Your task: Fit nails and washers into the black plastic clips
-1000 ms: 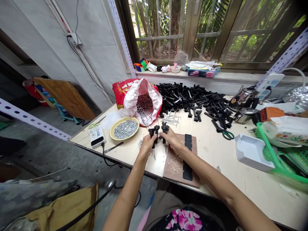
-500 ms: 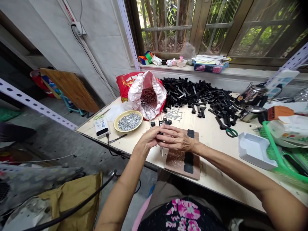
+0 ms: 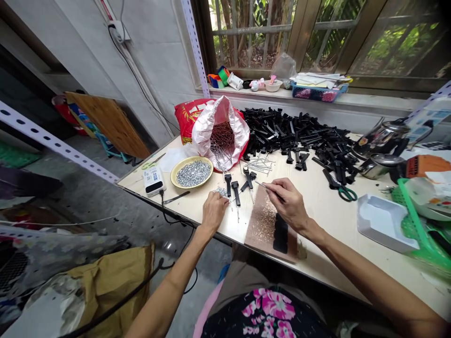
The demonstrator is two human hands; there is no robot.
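My left hand is low over the table's front edge, fingertips pinched together beside a small heap of shiny metal bits. What the pinch holds, if anything, is too small to see. My right hand is closed round a slim pointed metal tool, its tip directed left. Between the hands lie several black plastic pieces with thin metal rods sticking out toward me. Below my right hand is a brown board with dark pads and pale crumbs on it.
A yellow bowl of small metal parts stands left, near a white device. Behind it an open bag holds metal rods. Black pieces are heaped at the back. Scissors, a grey tray and a green basket are right.
My hands were together over the board's left edge; now they are apart, the left nearer the metal heap, the right over the board with the pointed tool showing. The view has shifted slightly.
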